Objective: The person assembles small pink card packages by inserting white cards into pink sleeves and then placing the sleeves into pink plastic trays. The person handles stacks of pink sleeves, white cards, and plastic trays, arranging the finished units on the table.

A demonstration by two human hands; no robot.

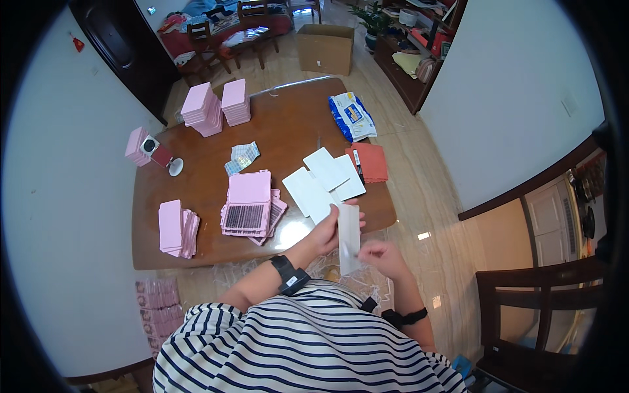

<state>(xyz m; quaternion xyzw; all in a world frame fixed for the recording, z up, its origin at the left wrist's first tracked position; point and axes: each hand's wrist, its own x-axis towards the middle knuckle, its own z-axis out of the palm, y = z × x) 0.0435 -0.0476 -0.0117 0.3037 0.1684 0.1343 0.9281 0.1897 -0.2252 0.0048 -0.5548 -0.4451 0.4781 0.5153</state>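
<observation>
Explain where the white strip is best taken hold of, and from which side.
Probably pinch the white strip by its lower end, coming from the right: it is long and narrow, the left grip holds its upper part, and the right grip is beside its right edge.

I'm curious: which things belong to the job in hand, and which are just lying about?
Likely the job: white piece in left hand, white cards, perhaps pink cases.

Seemingly lying about: blue-and-white packet, cardboard box, potted plant.
</observation>
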